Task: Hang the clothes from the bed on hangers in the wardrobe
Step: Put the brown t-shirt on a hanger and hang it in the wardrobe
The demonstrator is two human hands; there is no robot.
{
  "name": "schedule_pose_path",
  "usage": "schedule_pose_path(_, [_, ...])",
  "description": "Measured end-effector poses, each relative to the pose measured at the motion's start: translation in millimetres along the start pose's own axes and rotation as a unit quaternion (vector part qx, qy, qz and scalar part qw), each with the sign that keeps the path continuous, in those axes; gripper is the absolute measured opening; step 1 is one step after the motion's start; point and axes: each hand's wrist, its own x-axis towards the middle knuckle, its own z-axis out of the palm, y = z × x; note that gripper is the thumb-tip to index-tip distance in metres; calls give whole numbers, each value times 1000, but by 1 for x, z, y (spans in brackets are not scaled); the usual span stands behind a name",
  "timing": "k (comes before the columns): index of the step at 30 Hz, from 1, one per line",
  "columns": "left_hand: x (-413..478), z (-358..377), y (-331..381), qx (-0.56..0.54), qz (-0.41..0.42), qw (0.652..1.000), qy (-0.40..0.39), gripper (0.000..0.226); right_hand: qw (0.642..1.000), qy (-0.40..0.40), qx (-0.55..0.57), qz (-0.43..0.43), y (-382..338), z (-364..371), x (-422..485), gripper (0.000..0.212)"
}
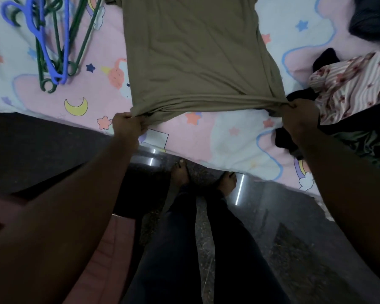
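An olive-brown T-shirt (193,53) lies spread flat on the bed (228,139), its hem toward me and its collar end cut off by the frame's top. My left hand (127,125) grips the hem's left corner. My right hand (298,114) grips the right corner, and the hem is pulled taut between them. A bundle of green and blue plastic hangers (53,40) lies on the sheet at the upper left. The wardrobe is not in view.
A heap of other clothes sits at the right of the bed: a striped floral garment (349,84), black pieces (287,137) and a dark one (373,20) at the top right. I stand barefoot on a dark polished floor (283,216) by the bed's edge.
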Motion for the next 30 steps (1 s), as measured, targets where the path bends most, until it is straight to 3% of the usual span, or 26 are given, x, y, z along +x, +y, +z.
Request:
schedule_pose_path(2, [-4,2,4,33,-24,996,-85,11,999,9,48,-3,0,-2,4,45])
schedule_pose_path(4, [0,2,3,99,-38,988,-110,18,993,26,119,0,0,-1,2,34])
schedule_pose_path(8, [15,5,-11,138,4,990,-40,36,987,5,161,6,4,12,-10,22])
schedule_pose_path(10, [16,9,-19,147,44,988,-10,30,985,-33,170,18,13,21,-15,9])
schedule_pose_path(12, [13,14,-24,140,64,988,-16,21,981,-65,180,24,21,27,-18,19])
schedule_pose_path(17, [17,21,-31,147,46,988,-24,20,978,-83,187,33,19,24,-19,19])
schedule_pose_path(21, [21,14,-20,164,6,986,-20,20,990,-77,108,48,18,10,-12,16])
schedule_pose_path(25, [7,4,26,150,86,981,-92,17,974,-122,184,61,-21,-24,4,18])
schedule_pose_path(28, [-18,-7,72,106,214,968,-78,14,948,-28,316,-23,-54,-58,4,20])
schedule_pose_path(30, [-26,-22,78,54,225,972,-34,10,940,21,340,-11,-41,-63,1,20])
